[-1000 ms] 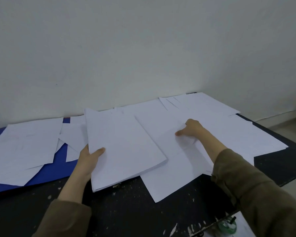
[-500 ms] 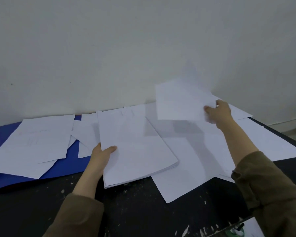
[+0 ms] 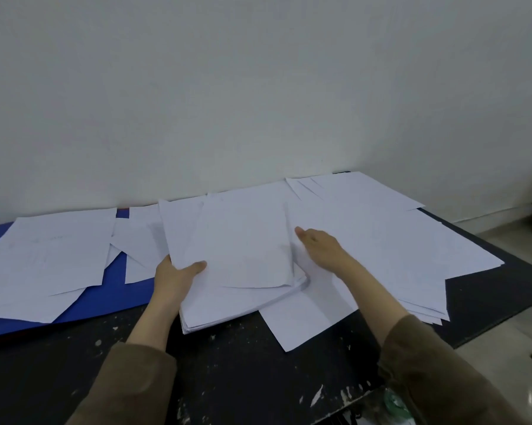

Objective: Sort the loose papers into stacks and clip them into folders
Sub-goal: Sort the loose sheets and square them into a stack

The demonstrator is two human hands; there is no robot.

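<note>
A thick stack of white papers [image 3: 237,265] lies in the middle of the dark table, with one sheet lying askew on top. My left hand [image 3: 174,276] grips the stack's near left edge, thumb on top. My right hand [image 3: 320,245] lies flat with straight fingers at the stack's right edge, touching the paper. More loose white sheets [image 3: 381,234] spread out to the right, and others [image 3: 46,259] cover a blue folder [image 3: 114,289] on the left.
The black, paint-flecked table [image 3: 227,372] stands against a white wall [image 3: 258,87]. Its right edge drops to a tiled floor [image 3: 510,348]. A green-capped item [image 3: 396,404] sits at the near right edge beside my sleeve.
My right hand carried a raised sheet from the far right over to the stack and laid it on top. It now rests flat beside the stack. My left hand kept its grip.
</note>
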